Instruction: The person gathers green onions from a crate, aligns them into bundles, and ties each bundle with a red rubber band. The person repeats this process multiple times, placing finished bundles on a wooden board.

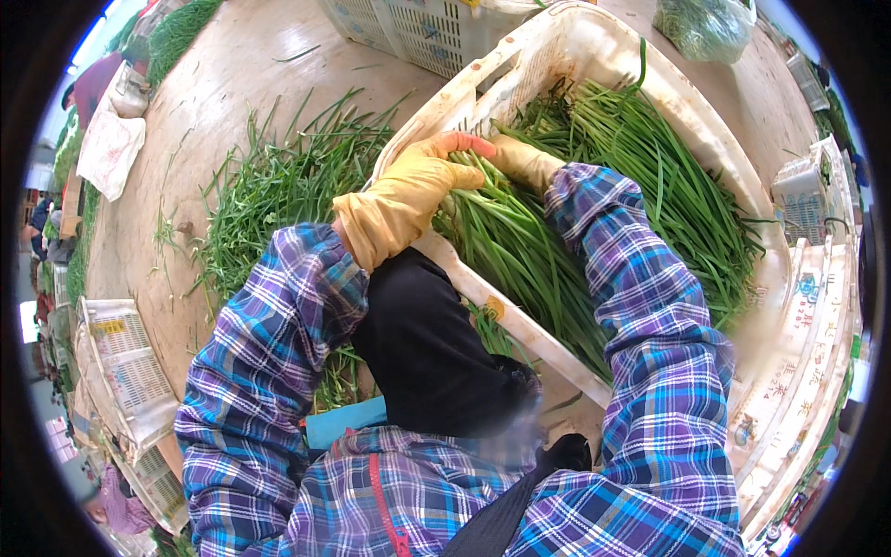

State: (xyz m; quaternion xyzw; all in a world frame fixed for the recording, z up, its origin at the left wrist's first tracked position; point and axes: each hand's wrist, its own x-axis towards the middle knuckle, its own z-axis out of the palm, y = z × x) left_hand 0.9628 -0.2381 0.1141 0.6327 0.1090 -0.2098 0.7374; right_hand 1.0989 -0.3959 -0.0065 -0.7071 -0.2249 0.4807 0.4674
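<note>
A white plastic crate (550,348) stands tilted in the view before me, with long green leafy stalks, likely Chinese chives (668,167), laid along its far right side. My left hand (411,188), in a yellow glove with bare fingertips showing, grips the pale end of a nearer bundle of green stalks (515,257) at the crate's near rim. Across that same end lies my right hand (525,161), also gloved in yellow; its fingers are partly hidden by the stalks and by my left hand. The bundle's leaves reach down along the inside of the crate, under my right forearm.
Loose green trimmings (278,202) are heaped on the floor left of the crate. Another slotted crate (424,35) stands beyond it, near a plastic bag of greens (706,28). Stacked white crates (793,362) rise at the right; more crates (132,369) stand left. Other people are at the far left.
</note>
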